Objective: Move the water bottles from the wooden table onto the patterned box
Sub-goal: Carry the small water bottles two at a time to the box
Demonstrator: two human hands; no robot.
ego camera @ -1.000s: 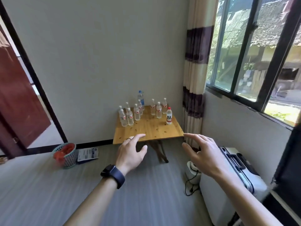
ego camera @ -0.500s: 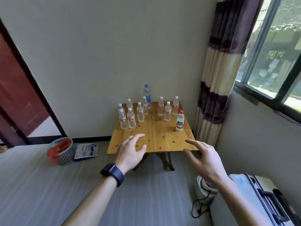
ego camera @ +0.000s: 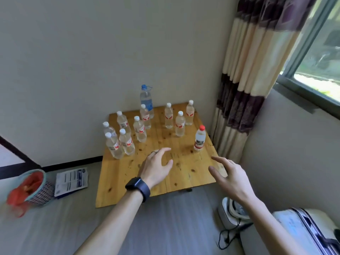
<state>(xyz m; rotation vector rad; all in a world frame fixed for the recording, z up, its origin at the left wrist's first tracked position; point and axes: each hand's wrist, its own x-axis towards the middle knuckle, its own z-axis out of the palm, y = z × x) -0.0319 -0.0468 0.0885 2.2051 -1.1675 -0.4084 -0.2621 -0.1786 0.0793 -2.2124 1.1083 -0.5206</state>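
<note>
Two bare forearms reach in from the bottom of the frame over a grey striped floor (ego camera: pixel 174 229). A pale suitcase (ego camera: pixel 303 229) lies in the lower right corner. Just left of it is a small white device (ego camera: pixel 229 211) with a black cable (ego camera: pixel 227 238) trailing on the floor.

The left wrist wears a dark watch (ego camera: pixel 138 186). The left hand (ego camera: pixel 156 167), near the middle of the frame, is released, with fingers spread, lightly bent and grasping nothing; there is a ring (ego camera: pixel 154 152) on one finger. The right hand (ego camera: pixel 230 178), right of centre, is also released, with fingers splayed and nothing in them. Both hands are over the near half of the wooden surface (ego camera: pixel 119 183), apart from every bottle.

At the lower left a basket (ego camera: pixel 41 190) holding something red stands on the floor. A printed leaflet (ego camera: pixel 71 181) lies between it and the surface.

The water bottles (ego camera: pixel 140 129) all stand upright on the far half of the surface. The red-capped bottle (ego camera: pixel 199 139) is nearest the hands, close to the right edge. White-capped ones cluster at the left and centre, with three more at the back right. A taller blue-capped bottle (ego camera: pixel 146 99) stands furthest back, by the plain wall (ego camera: pixel 92 52).

A striped curtain (ego camera: pixel 248 80) hangs in the upper right, beside a window (ego camera: pixel 320 57).
</note>
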